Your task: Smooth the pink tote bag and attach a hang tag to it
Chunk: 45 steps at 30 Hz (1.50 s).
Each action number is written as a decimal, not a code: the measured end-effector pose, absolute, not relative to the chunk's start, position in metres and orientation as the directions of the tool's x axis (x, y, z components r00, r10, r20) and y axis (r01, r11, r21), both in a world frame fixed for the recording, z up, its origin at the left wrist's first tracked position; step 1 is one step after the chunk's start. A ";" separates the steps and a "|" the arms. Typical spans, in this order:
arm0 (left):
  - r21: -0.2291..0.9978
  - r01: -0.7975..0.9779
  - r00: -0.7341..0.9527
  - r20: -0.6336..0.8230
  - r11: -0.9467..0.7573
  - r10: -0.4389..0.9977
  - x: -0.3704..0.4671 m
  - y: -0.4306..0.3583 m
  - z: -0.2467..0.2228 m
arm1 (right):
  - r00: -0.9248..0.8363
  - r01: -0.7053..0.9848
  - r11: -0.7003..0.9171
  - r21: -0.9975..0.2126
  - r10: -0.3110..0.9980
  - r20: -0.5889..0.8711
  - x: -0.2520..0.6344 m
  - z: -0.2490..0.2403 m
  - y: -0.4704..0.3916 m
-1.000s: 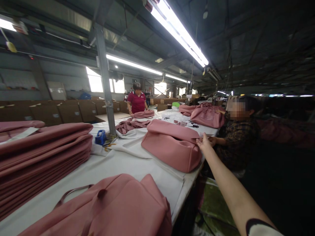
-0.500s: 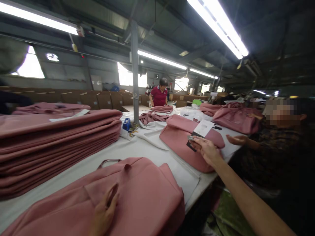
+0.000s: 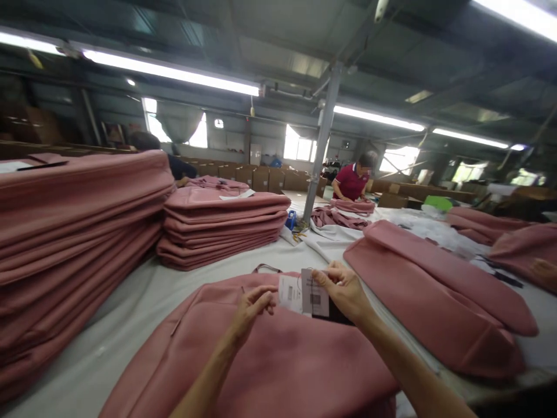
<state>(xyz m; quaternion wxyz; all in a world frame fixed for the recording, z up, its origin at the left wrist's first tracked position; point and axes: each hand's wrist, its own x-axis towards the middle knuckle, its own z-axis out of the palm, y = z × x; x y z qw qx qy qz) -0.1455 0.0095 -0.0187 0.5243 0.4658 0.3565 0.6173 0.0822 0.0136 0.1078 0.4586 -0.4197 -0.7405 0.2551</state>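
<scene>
A bundle of paper hang tags is pinched in the right hand, held just above the pink bag at six o'clock on the desk, apparently for sorting, while the left hand, fingers curled shut, is rested on the bag.

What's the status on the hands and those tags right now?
Right hand pinching paper tags over the pink bag. Left hand at the tags' string, fingers closed; grip unclear. Nothing between hands and bag; pink stacks sit farther back.
</scene>
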 end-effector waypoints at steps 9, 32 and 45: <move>0.873 -0.452 -0.182 0.109 -0.182 0.977 -0.153 0.014 -0.034 | -0.203 -0.327 -0.089 -0.941 0.979 -0.022 0.055 0.052 0.021; 0.999 0.028 0.304 0.010 -0.020 0.953 -0.129 0.007 -0.066 | -0.382 0.085 -0.030 -0.996 0.922 -0.060 0.043 -0.076 0.017; 0.973 -0.226 -0.043 -0.046 0.035 0.998 -0.141 0.024 -0.060 | -0.303 -0.230 -0.219 -0.948 0.942 -0.144 0.069 -0.060 0.022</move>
